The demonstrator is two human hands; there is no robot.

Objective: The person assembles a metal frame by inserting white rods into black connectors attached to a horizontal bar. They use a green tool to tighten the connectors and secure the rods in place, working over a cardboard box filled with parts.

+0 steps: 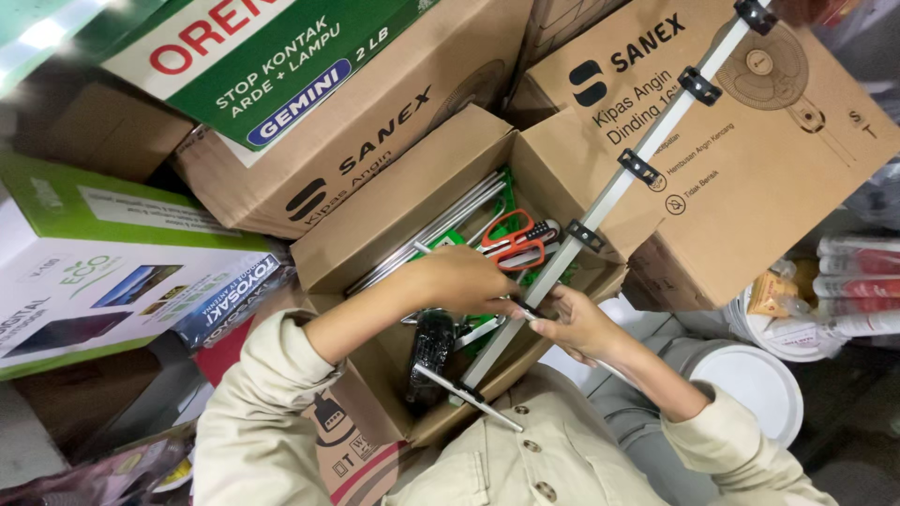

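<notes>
White rail (614, 187) is running slantwise from the upper right corner down to the middle, a long flat strip of what looks like painted metal with black clips (639, 166) spaced along it. Its lower end is lying over the open cardboard box (412, 187), and both hands are meeting there. The left hand (459, 278) is reaching in from the left with its fingers curled down at the rail's lower stretch, seemingly pinching a small dark clip on it, though the exact grip is hidden. The right hand (579, 323) is closing around the rail from the other side, probably steadying it so the strip is not swinging while the left one is working. The two hands are sitting close together, almost touching.

Inside the box, orange-handled scissors (514, 241) are lying on a bundle of thin grey rods (441, 230), with green packaging showing beneath. A black clamp-like piece (431, 351) is resting near the box's front wall. Larger printed cartons (750, 131) are leaning around the box, matte brown and creased at the corners. White plastic buckets (764, 379) are standing to the right, smooth and round. Beige sleeves with buttons are filling the lower edge.
</notes>
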